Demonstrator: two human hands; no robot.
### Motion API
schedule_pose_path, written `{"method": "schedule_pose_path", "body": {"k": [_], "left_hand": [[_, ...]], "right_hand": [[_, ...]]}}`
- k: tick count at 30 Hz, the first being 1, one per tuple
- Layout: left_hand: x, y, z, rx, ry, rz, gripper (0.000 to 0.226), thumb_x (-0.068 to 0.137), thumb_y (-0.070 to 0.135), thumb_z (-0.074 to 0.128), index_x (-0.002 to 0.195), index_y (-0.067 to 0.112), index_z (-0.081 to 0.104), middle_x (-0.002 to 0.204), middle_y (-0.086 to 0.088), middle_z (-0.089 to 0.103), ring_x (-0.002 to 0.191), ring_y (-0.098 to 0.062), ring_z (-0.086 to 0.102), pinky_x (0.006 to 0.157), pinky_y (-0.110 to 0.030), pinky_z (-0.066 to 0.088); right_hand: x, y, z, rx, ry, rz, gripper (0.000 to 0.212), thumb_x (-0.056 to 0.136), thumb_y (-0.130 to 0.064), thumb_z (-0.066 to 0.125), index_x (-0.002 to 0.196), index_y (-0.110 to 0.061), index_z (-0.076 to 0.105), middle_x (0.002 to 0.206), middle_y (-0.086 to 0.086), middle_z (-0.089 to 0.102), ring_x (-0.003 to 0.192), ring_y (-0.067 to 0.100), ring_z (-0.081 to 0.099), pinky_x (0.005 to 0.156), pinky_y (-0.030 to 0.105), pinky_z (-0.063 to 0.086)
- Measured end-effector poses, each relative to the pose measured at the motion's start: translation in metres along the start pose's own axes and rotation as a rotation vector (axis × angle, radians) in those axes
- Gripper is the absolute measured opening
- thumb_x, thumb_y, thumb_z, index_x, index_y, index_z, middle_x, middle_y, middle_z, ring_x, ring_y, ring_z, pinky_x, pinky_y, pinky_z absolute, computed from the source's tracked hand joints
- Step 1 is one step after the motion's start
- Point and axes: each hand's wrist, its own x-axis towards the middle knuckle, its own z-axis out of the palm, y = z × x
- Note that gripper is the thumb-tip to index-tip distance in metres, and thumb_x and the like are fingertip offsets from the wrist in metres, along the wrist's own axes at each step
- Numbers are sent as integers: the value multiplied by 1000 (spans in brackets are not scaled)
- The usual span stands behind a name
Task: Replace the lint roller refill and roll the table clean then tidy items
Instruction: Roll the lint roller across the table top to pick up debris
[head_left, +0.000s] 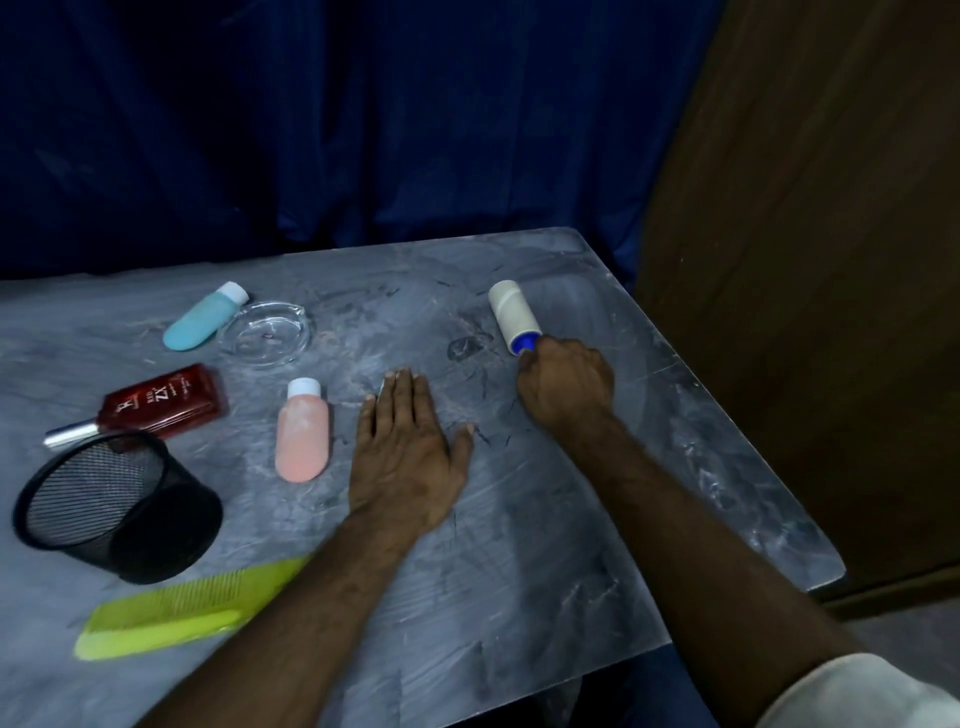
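Spreading behind the far edge of the bench, a dark blue curtain fills the background, and a brown wooden panel stands off the bench's right side. The bench top is grey, marbled and scuffed.

At the bench's near left, a black mesh cup lies tipped on its side, its mouth facing left. A lime green comb lies flat closer to the near edge.

In the middle of the bench the left hand rests palm down, fingers straight and together, holding nothing. Toward the far right corner, the right hand is curled into a fist around the handle of the lint roller. Its white roll with a blue end points to the far edge and appears to rest on the surface.

Across the bench's left half lie a red bottle with a silver cap, a pink bottle, a clear glass dish and, touching it, a teal bottle.
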Motion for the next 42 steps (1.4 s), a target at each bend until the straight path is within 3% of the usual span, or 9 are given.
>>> {"method": "schedule_pose_path", "body": {"k": [6, 21, 28, 35, 39, 42], "left_hand": [[0, 0, 2, -14, 14, 3, 86, 107, 62, 24, 170, 7, 5, 180, -12, 3, 167, -26, -1, 135, -45, 0], [1, -2, 7, 6, 33, 31, 86, 106, 59, 30, 169, 5, 7, 179, -16, 6, 167, -30, 4, 134, -46, 1], [2, -1, 6, -20, 19, 13, 87, 106, 63, 24, 170, 7, 4, 180, -12, 2, 167, -26, 0, 135, -44, -1], [2, -2, 6, 9, 10, 21, 86, 107, 62, 21, 170, 6, 1, 180, -12, 0, 167, -26, -1, 135, -45, 0], [2, -2, 5, 13, 11, 17, 87, 107, 63, 21, 170, 6, 3, 180, -12, 1, 167, -26, 0, 135, -44, 1], [1, -2, 5, 5, 13, 17, 87, 107, 62, 23, 170, 6, 5, 180, -13, 3, 167, -26, 1, 135, -44, 1]], "right_hand": [[-17, -33, 8, -2, 22, -120, 33, 100, -32, 48, 112, -8, 68, 111, 14, 73, 102, 33, 70, 85, 35, 52], [-32, -61, 10, 2, -7, -195, 35, 101, -34, 49, 116, -8, 68, 114, 14, 72, 104, 31, 69, 85, 32, 52], [-11, -22, -1, 9, -5, -50, 37, 101, -35, 49, 114, -6, 68, 113, 17, 72, 104, 36, 69, 85, 35, 52], [11, 50, -24, -54, 2, 128, 42, 102, -40, 49, 117, -4, 65, 110, 18, 71, 99, 33, 69, 74, 33, 43], [12, 77, -35, -71, 2, 150, 42, 104, -38, 45, 118, -2, 64, 112, 19, 70, 102, 35, 68, 83, 39, 51], [12, 89, -39, -82, -16, 212, 44, 103, -40, 48, 120, -3, 64, 110, 18, 70, 99, 34, 68, 77, 36, 48]]}}
